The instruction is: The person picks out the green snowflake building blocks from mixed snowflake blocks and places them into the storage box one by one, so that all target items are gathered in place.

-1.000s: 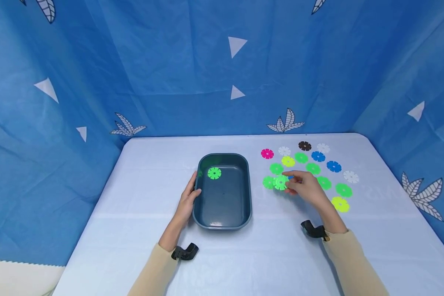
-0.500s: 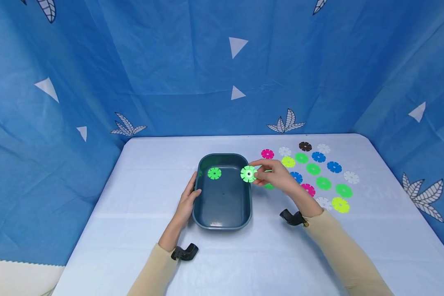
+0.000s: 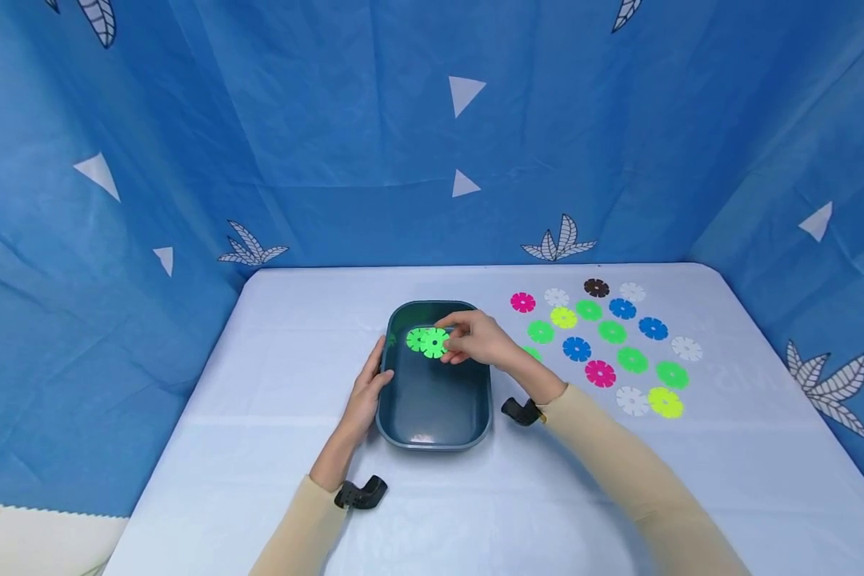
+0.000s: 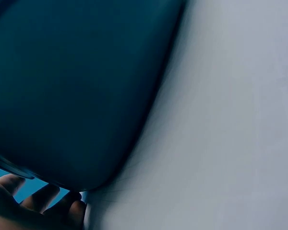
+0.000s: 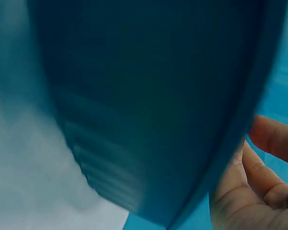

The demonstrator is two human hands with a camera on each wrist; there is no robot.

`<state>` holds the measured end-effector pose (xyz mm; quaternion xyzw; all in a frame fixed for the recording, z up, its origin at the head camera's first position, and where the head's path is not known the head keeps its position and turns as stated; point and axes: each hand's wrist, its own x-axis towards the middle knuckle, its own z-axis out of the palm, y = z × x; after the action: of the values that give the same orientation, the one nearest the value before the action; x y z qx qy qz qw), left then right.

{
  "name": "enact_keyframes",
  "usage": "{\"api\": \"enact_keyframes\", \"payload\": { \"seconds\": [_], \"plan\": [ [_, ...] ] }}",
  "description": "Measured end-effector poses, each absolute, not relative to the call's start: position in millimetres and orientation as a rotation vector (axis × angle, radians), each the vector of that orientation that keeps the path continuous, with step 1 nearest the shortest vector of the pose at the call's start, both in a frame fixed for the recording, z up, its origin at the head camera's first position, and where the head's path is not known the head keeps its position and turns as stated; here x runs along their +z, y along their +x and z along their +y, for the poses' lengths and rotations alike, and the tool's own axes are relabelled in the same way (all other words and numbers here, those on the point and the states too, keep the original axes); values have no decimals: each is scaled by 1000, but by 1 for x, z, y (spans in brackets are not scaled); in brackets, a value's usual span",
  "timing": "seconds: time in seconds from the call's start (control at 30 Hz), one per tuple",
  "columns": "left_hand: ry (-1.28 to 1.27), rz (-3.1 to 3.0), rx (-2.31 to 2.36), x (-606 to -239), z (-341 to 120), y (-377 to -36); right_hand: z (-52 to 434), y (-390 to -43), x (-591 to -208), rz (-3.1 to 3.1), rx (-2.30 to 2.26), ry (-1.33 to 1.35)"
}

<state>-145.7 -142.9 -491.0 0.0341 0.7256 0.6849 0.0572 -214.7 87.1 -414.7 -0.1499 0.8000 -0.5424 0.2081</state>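
Observation:
In the head view a dark blue-green plastic tray [image 3: 432,408] stands on the table. My left hand [image 3: 362,396] holds its left side, thumb at the rim and fingers along the outer wall. The left wrist view shows those fingers [image 4: 43,196] by the tray's wall. Over the upper part of the tray, my right hand [image 3: 478,340] pinches a bright green notched plastic disc [image 3: 435,343]. Beneath it, partly covered, lies another green notched disc [image 3: 414,340] in the tray. In the right wrist view the tray's wall hides the held disc.
Right of the tray, several loose notched discs lie spread on the white-covered table [image 3: 259,384]: green [image 3: 632,359], blue [image 3: 577,349], pink [image 3: 601,374], yellow [image 3: 666,402], white [image 3: 687,348] and brown [image 3: 596,288]. A blue patterned cloth [image 3: 360,144] hangs behind the table.
My right hand has carried the green disc leftward from the spread discs, past the tray's right rim, to above the tray. The left hand keeps its hold on the tray.

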Motion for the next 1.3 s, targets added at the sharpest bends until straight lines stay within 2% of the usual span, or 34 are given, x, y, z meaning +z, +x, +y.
{"api": "enact_keyframes", "payload": {
  "seconds": [0.73, 1.3],
  "plan": [
    [128, 2180, 2088, -493, -143, -146, 54, -222, -447, 2356, -1390, -350],
    [119, 2182, 2084, -492, -143, -145, 47, -221, -455, 2394, -1290, -346]
  ]
}}
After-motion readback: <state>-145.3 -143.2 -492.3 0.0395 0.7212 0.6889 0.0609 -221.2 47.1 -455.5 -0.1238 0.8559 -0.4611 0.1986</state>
